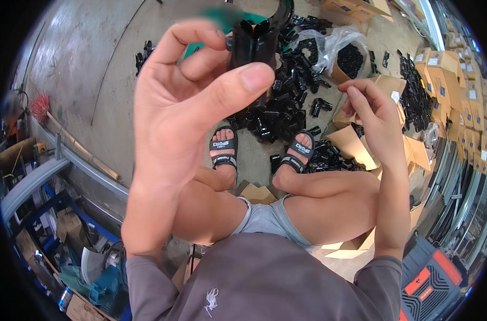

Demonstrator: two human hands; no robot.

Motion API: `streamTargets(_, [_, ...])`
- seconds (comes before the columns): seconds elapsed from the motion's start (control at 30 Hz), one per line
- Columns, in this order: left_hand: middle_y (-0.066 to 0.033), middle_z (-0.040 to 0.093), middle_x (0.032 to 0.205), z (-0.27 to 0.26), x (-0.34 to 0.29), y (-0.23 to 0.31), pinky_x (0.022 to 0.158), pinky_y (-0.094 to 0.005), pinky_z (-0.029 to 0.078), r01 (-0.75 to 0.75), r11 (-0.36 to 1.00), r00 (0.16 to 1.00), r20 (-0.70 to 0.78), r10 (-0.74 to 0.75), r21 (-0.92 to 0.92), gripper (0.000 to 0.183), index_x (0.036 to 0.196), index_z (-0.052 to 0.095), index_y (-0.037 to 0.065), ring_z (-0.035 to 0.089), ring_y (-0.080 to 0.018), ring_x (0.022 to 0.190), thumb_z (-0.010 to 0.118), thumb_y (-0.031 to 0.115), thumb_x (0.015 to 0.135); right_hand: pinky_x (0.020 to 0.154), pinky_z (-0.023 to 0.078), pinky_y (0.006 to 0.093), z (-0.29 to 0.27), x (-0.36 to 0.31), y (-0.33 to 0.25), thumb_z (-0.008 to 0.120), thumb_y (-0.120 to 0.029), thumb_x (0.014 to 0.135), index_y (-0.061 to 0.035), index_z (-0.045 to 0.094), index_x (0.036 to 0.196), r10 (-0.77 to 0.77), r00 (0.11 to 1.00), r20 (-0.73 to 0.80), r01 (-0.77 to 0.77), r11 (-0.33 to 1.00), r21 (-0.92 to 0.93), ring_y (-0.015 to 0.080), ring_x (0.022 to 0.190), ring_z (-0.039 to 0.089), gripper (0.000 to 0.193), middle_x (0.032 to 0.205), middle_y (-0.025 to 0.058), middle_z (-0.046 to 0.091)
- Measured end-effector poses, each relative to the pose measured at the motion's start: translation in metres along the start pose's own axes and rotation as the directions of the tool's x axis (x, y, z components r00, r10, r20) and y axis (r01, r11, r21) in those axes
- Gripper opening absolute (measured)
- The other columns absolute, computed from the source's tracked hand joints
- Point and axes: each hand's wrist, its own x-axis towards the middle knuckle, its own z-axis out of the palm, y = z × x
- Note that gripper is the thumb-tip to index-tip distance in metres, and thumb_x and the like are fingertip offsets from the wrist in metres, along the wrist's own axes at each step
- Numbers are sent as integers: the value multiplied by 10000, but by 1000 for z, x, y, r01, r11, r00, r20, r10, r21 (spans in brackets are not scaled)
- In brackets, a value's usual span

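Note:
My left hand (174, 101) is raised close in front of me. Between its thumb and fingers it grips a glossy black metal pipe joint (251, 45), whose curved arm reaches the top edge. Lower to the right, my right hand (373, 104) hovers near an open cardboard box, fingers loosely bent with nothing visible in them. Beneath the held joint lies a heap of similar black joints (275, 117) on the concrete floor. Another group of black joints (329, 158) lies by my sandalled right foot. Something green (192, 49) shows partly behind my left hand.
A clear plastic bag (356, 40) holding small black parts stands beyond the heap. Stacked cardboard boxes (444, 75) and long metal profiles (457, 214) line the right side. A grey and red case (431, 281) is at lower right. A metal rail (88, 171) and broom (82, 144) lie left.

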Motion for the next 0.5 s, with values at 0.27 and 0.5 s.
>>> streamTargets(0.27, [-286,441,1465,-81,13,1,1137,-433,441,108,994,973,-206,-102,19,494,1435,367,-87,562,-326,1285,532,144,1032,768,507,268,15,36,29,610,-178,1006,14,667,1148,236,942,236,-149,930,-337,108,838,630,246,905,39,694])
streamTargets(0.5, [-237,183,1628,-150,20,5,1257,-500,240,-59,969,943,-333,-26,-241,818,1575,100,-33,330,-359,1464,633,95,968,766,490,252,56,113,77,608,-137,1004,29,665,1080,375,868,326,-312,922,-228,90,827,611,191,879,33,681])
